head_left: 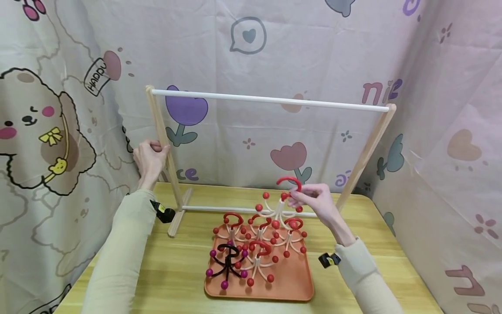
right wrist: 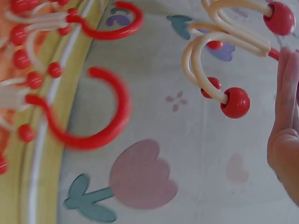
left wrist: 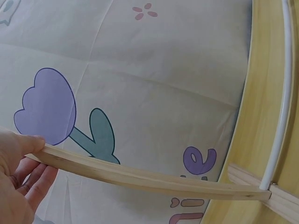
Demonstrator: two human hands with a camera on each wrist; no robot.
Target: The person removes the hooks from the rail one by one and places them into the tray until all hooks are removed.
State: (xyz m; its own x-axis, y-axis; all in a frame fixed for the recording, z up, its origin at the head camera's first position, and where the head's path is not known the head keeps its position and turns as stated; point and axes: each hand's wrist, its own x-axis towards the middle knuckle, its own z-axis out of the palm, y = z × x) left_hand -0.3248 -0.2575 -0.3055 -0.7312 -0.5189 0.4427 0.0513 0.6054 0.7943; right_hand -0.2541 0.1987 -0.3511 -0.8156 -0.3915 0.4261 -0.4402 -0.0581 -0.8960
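A wooden rack with a white top rail [head_left: 251, 99] stands on the table. My left hand [head_left: 150, 161] grips the rack's left post [left wrist: 140, 181] partway up, the thumb on one side and fingers on the other in the left wrist view. My right hand [head_left: 318, 203] pinches a multi-arm hanger [head_left: 279, 213] near its red hook. This hanger has curved cream arms tipped with red balls [right wrist: 236, 102], and is held in the air in front of the rack's lower rail [head_left: 219, 209]. Its hook is below the top rail, apart from it.
An orange tray [head_left: 292, 281] lies in front of the rack. It carries several cream hangers [head_left: 257, 261] with red hooks and one black hanger [head_left: 228, 261] with purple balls. The rack's right post [head_left: 366, 155] leans outward in view. Patterned cloth [head_left: 251, 65] surrounds the wooden table [head_left: 172, 270].
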